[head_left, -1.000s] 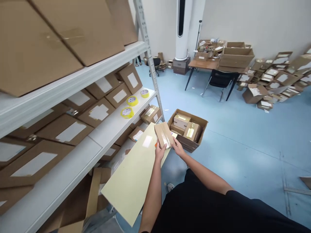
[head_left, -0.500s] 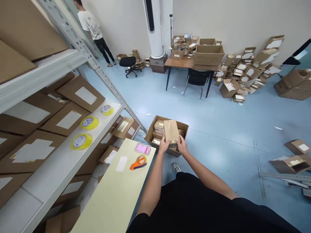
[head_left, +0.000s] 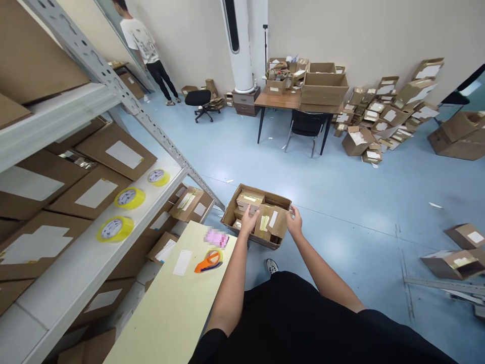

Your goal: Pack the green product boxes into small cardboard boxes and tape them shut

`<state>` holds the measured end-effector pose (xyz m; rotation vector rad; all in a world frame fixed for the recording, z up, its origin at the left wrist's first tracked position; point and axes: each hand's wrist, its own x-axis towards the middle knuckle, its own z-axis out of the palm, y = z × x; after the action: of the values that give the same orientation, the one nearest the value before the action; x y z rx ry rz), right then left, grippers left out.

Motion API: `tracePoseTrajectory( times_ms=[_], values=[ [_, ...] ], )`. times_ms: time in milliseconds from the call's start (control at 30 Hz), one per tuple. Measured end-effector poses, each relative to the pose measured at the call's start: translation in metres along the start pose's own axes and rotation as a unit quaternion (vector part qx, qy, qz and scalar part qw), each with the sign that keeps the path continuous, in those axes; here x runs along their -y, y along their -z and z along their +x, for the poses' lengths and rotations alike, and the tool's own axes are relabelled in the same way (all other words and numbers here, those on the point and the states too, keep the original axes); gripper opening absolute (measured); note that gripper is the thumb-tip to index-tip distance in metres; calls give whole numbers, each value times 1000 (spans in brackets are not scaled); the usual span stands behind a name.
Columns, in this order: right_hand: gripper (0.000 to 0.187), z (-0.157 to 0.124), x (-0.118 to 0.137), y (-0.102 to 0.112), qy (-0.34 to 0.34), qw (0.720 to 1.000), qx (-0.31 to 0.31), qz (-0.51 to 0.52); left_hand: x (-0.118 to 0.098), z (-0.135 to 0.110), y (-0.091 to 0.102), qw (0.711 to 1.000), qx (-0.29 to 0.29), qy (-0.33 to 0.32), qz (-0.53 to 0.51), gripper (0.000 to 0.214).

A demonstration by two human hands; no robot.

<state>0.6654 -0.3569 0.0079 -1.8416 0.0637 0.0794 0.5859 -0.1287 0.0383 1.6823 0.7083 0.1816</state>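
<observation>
White, illegible label [head_left: 273, 219] marks a box [head_left: 280, 227] between spread left hand [head_left: 248, 221] and right hand [head_left: 295, 221], whose grip's unclear.

No txt legible: lbls [head_left: 125, 154] on shelf boxes [head_left: 99, 147] & tape rolls [head_left: 129, 197] too sm./blurred.

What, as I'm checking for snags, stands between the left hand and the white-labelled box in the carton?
Inside the carton, a box with a pale yellow label lies between the left hand and the white-labelled box. Nothing else visible is in the way.
</observation>
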Motion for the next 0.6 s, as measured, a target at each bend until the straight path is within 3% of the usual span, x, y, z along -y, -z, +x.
tracePoseTrajectory(
  times_ms=[133, 267, 400, 600],
  values=[
    [60, -19, 35, -32, 64, 995, 77, 17, 7, -17, 17, 999, -31, -26, -36, 72],
    [57, -53, 59, -67, 103, 985, 136, 25, 23, -47, 57, 995, -69, -40, -67, 64],
    [56, -105, 76, -108, 138, 966, 213, 52, 45, -98, 120, 986, -141, -38, -81, 56],
    [57, -213, 97, -177, 209, 908, 355, 79, 78, -201, 225, 948, -301, -44, -89, 52]
  ],
)
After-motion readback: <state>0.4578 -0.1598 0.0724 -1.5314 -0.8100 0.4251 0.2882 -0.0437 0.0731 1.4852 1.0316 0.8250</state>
